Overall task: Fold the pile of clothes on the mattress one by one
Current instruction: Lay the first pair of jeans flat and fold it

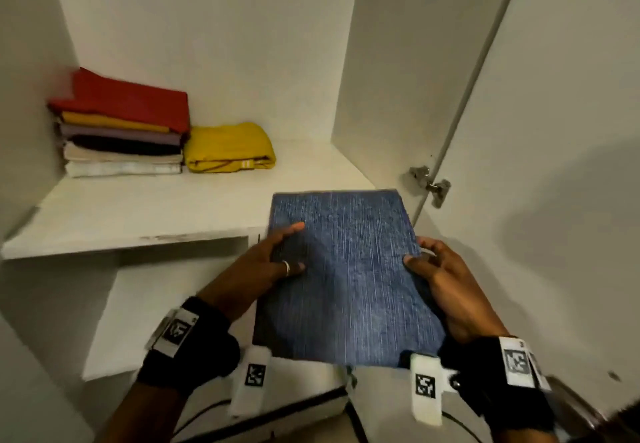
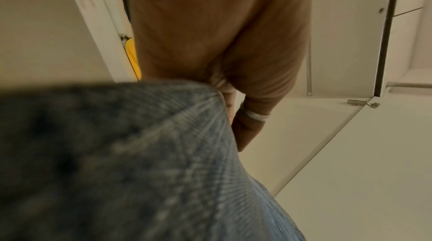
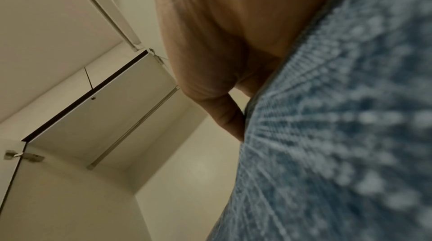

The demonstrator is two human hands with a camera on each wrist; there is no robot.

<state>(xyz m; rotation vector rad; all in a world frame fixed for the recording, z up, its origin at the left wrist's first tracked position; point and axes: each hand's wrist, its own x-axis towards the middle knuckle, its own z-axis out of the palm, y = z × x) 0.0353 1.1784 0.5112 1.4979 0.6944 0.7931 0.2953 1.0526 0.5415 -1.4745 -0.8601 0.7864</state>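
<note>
Folded denim is being held flat — gripped at its sides by the left hand and right hand, thumbs on top — just before the shelf; behind it, folded stack and yellow garment are being stored, suggesting late progress.

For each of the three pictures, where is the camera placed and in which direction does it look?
Head: on the head, looking down into a wardrobe shelf; shows left hand, right hand, both gripping folded jeans.
Left wrist: under the left hand, facing up along the fingers.
Right wrist: under the right hand, facing up.
Shared: all show the jeans; each wrist view shows a door hinge.
</note>
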